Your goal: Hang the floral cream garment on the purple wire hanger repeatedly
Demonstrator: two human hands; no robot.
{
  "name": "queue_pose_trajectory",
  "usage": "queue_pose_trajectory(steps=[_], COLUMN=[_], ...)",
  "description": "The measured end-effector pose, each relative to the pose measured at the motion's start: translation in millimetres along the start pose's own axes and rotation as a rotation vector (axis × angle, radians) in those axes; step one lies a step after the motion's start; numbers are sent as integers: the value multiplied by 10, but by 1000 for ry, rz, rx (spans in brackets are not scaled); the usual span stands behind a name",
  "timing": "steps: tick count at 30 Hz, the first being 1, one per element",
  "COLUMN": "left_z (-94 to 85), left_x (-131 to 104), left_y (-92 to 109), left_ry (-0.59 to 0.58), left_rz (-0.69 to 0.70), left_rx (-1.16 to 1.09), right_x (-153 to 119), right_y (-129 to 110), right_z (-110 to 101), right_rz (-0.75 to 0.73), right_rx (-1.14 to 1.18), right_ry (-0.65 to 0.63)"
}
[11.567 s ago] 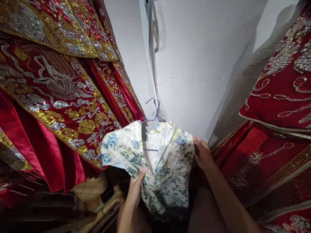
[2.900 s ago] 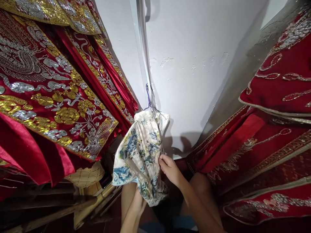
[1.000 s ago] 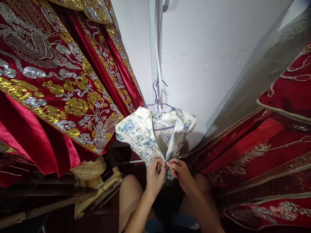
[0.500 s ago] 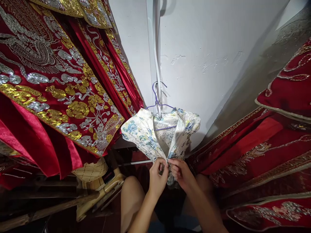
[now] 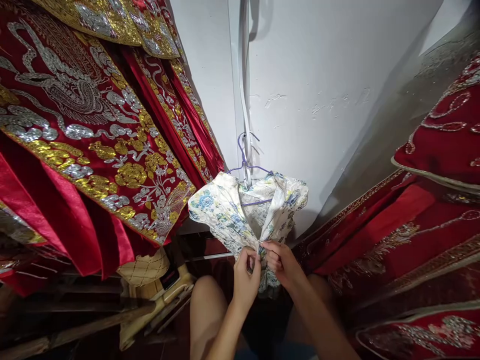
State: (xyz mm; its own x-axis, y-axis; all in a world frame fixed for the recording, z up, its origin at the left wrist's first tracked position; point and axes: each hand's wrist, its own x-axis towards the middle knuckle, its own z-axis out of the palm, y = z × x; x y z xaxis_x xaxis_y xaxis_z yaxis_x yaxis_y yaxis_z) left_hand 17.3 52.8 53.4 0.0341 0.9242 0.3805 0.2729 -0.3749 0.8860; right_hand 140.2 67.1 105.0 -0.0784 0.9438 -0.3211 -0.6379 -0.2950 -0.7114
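A white garment with blue and yellow flowers [image 5: 225, 205] hangs in front of me on a purple hanger [image 5: 244, 162]. Its front opens in a deep V that narrows down to my fingers. My left hand [image 5: 247, 272] pinches the left front edge at the bottom of the V. Close beside it, my right hand [image 5: 281, 262] pinches the right front edge, with thumb and forefinger together. The two hands nearly touch. Any fastener between the fingertips is too small to make out. The garment's lower part hangs behind and below my hands.
Red clothes with gold and silver sequins [image 5: 131, 175] hang at the left. More red beaded fabric [image 5: 412, 200] fills the right side. A white pole [image 5: 240, 65] stands against the white wall [image 5: 318, 65]. A wooden chair [image 5: 176, 285] with a dark phone-like object is at lower left.
The camera view has shifted slightly, so everything sits a little lower and to the right. Both hands keep their pinch on the garment's front edges, with hardly any movement.
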Motion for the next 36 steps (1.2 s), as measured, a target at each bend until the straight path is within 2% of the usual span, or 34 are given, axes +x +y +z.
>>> queue_pose_trajectory(steps=[8, 16, 23, 33, 36], left_z=[27, 44, 52, 97, 107], left_x=[-1, 9, 30, 3, -9], left_y=[7, -3, 43, -16, -24], left_ry=[-30, -10, -72, -47, -60], left_rz=[-19, -22, -35, -24, -15], left_rx=[32, 32, 32, 39, 60], right_x=[64, 117, 167, 249, 283], right_y=[-109, -239, -376, -645, -756], right_z=[75, 153, 239, 519, 569], right_rz=[-59, -102, -122, -241, -199], right_rx=[41, -14, -40, -66, -44], right_ry=[28, -16, -51, -74, -69])
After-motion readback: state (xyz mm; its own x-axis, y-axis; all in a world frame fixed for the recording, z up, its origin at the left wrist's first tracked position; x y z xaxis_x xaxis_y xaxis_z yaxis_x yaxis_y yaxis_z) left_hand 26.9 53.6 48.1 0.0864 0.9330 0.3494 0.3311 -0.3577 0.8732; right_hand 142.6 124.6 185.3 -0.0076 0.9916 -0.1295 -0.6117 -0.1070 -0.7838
